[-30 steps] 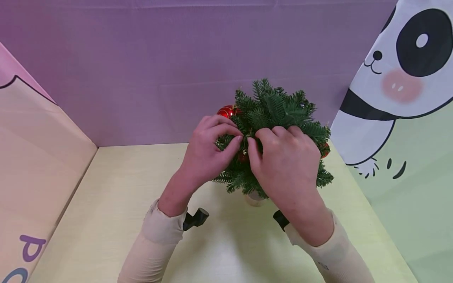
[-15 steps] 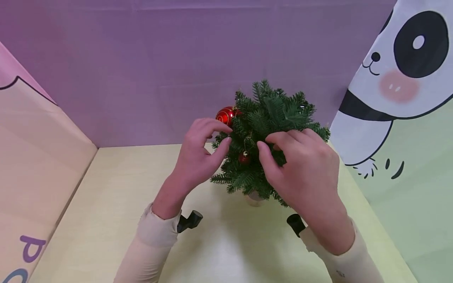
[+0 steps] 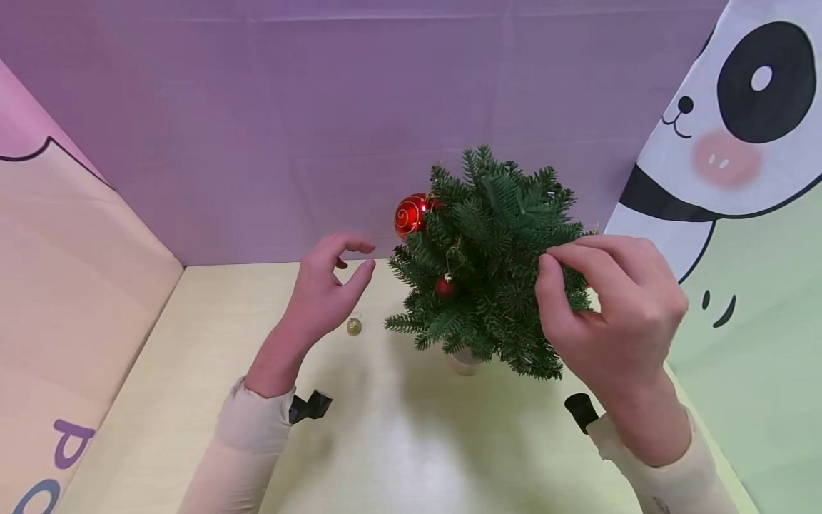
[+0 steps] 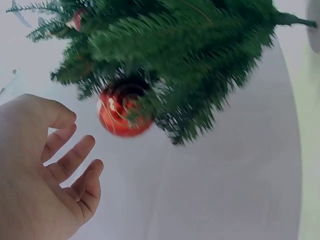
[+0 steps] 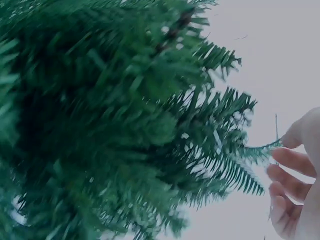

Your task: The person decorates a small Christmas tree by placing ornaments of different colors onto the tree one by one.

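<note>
A small artificial Christmas tree (image 3: 494,264) stands on the table, its foliage partly behind my right hand. At its upper left hangs a large red bauble with gold swirls (image 3: 409,215), also seen as a red bauble (image 4: 122,110) in the left wrist view. Lower in front, a small dark red bauble (image 3: 446,286) hangs from a gold loop. My left hand (image 3: 327,285) is apart from the tree, fingers loosely bent and holding nothing. My right hand (image 3: 616,307) hovers at the tree's right side, fingers loosely curled. In the right wrist view, its fingertips (image 5: 282,157) overlap a sprig; contact is unclear.
A small gold bauble (image 3: 354,326) lies on the pale table (image 3: 398,457), left of the tree. Behind stands a purple backdrop (image 3: 321,107); a panda-printed panel (image 3: 738,164) closes the right side, and a cream panel (image 3: 77,271) the left.
Both hands have drawn apart from the small red bauble at the tree's front, the left moving left and the right moving right. That bauble and the gold one on the table are now uncovered.
</note>
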The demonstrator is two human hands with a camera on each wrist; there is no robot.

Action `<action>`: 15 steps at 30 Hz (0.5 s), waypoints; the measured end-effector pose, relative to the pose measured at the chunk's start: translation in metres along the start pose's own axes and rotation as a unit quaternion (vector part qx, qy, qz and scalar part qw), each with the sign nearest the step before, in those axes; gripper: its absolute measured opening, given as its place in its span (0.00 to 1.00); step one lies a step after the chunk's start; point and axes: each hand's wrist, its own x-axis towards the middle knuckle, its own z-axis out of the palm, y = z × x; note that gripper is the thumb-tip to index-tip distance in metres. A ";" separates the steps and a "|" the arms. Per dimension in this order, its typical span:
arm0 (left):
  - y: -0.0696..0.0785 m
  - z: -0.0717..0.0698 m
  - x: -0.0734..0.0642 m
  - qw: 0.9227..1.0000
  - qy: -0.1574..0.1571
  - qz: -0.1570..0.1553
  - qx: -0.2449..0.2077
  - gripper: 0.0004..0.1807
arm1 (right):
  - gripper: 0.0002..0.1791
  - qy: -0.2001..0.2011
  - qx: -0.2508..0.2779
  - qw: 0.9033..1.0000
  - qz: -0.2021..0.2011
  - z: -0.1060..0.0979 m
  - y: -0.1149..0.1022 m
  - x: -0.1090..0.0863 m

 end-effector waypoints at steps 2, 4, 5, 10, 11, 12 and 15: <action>-0.007 -0.002 -0.004 1.000 -0.003 -0.012 0.004 0.10 | 0.11 0.043 -0.005 0.999 0.011 -0.001 0.004 -0.001; -0.014 -0.004 -0.008 1.000 -0.009 -0.027 0.007 0.09 | 0.13 0.066 -0.015 0.997 0.022 -0.002 0.009 0.000; -0.018 -0.004 -0.010 0.999 -0.012 -0.036 0.009 0.09 | 0.16 0.070 -0.017 0.997 0.027 -0.002 0.011 0.000; -0.035 -0.007 -0.020 0.995 -0.035 -0.092 0.020 0.07 | 0.30 0.048 0.015 0.997 0.053 -0.003 0.026 0.004; -0.039 -0.008 -0.022 0.994 -0.040 -0.105 0.021 0.07 | 0.33 0.043 0.027 0.997 0.059 -0.002 0.029 0.004; -0.043 -0.008 -0.024 0.992 -0.045 -0.116 0.021 0.07 | 0.37 0.036 0.039 0.997 0.064 -0.002 0.031 0.004; -0.053 -0.008 -0.030 0.988 -0.056 -0.144 0.023 0.06 | 0.44 0.008 0.078 0.994 0.076 -0.002 0.038 0.004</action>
